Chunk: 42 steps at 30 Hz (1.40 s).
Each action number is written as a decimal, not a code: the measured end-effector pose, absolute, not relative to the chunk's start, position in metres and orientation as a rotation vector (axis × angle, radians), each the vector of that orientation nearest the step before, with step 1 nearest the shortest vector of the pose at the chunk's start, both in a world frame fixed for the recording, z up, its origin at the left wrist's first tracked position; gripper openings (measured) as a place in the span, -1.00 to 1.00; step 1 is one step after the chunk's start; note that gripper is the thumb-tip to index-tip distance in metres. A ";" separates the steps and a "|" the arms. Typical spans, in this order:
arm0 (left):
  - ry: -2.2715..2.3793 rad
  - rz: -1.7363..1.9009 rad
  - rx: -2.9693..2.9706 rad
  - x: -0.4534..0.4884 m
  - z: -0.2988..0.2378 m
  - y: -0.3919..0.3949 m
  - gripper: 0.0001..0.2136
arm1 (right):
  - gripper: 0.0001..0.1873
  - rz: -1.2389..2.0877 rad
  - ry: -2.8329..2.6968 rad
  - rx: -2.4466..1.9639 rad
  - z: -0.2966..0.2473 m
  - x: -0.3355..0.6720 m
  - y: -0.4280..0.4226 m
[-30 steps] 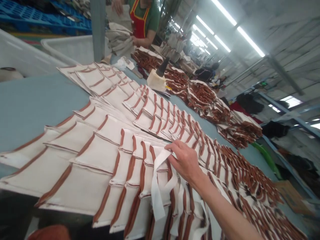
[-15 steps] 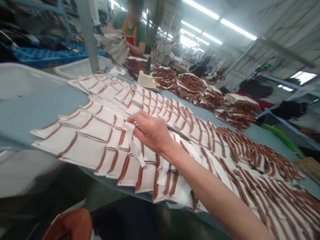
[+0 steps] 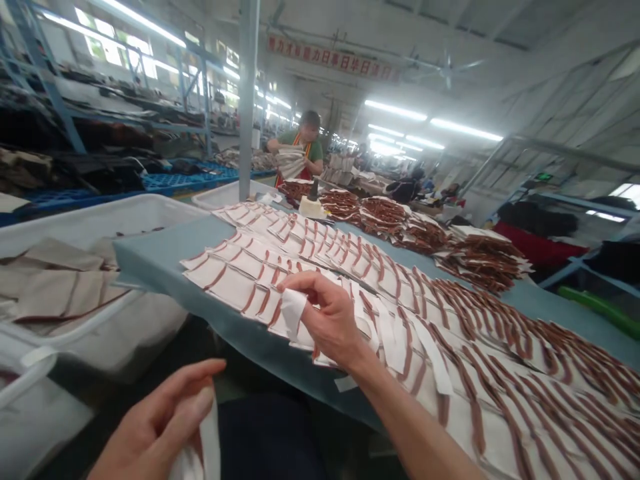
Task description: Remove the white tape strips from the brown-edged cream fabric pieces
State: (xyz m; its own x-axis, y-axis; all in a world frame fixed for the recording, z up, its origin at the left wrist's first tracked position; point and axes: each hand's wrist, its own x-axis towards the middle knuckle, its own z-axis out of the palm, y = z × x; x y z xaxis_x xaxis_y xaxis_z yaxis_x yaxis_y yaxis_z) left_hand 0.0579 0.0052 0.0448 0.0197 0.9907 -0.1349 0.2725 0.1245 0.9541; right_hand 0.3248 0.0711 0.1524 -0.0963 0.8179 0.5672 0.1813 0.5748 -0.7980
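Blue table [image 3: 165, 257] runs ahead of me, covered in overlapping white pieces [image 3: 320, 247] with brown trim. My right hand [image 3: 327, 320] pinches 1 white strip [image 3: 293, 313] at the near edge; my left hand [image 3: 160, 427] grips another strip [image 3: 210, 443] below.

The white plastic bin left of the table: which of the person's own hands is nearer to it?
Left. The left hand is low beside the white bin, holding a white strip. The right hand is over the fabric pieces on the table, farther away.
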 end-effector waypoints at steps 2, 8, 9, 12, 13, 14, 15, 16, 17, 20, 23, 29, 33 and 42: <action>1.269 0.880 1.318 0.066 0.067 0.011 -0.40 | -0.94 0.667 -1.630 -0.812 0.149 0.318 0.057; 0.857 0.739 1.333 0.100 0.108 0.006 -0.32 | -0.93 0.555 -1.806 -0.716 0.133 0.303 0.034; 0.805 0.709 1.326 0.102 0.110 0.003 -0.36 | -0.91 0.545 -1.836 -0.700 0.129 0.302 0.032; 0.755 0.705 1.299 0.102 0.110 -0.003 -0.45 | -0.85 0.540 -1.929 -0.687 0.118 0.300 0.030; 0.760 0.714 1.293 0.100 0.109 -0.004 -0.42 | -0.83 0.546 -1.954 -0.697 0.114 0.300 0.030; 0.762 0.720 1.288 0.097 0.108 -0.006 -0.39 | -0.81 0.558 -1.969 -0.708 0.111 0.300 0.030; 0.758 0.723 1.283 0.094 0.107 -0.006 -0.37 | -0.80 0.573 -1.976 -0.715 0.108 0.300 0.030; 0.751 0.723 1.276 0.092 0.106 -0.007 -0.36 | -0.80 0.592 -1.979 -0.719 0.105 0.300 0.030; 0.749 0.715 1.263 0.089 0.105 -0.007 -0.37 | -0.80 0.612 -1.980 -0.718 0.102 0.299 0.031; 0.773 0.651 1.230 0.085 0.104 -0.009 -0.41 | -0.78 0.676 -1.982 -0.677 0.094 0.293 0.030; 0.823 0.636 1.179 0.084 0.104 -0.013 -0.41 | -0.83 0.780 -1.945 -0.686 0.085 0.284 0.028; 0.866 0.710 0.836 0.085 0.100 -0.026 -0.41 | -0.74 1.176 -1.582 -1.215 0.058 0.278 0.031; 0.883 0.720 0.631 0.080 0.099 -0.028 -0.52 | -0.49 1.275 -1.564 -1.219 0.051 0.287 0.019; 0.826 0.624 0.024 0.079 0.112 -0.017 -0.56 | -0.29 1.569 -1.578 -0.919 0.072 0.284 -0.013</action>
State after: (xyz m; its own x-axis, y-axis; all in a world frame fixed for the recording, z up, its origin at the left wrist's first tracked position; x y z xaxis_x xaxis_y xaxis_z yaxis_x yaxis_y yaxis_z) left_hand 0.0787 -0.0175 0.1120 0.5103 0.5275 -0.6792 -0.5095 0.8217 0.2553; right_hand 0.2843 -0.0131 0.0718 -0.4887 0.8725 0.0054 -0.0002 0.0061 -1.0000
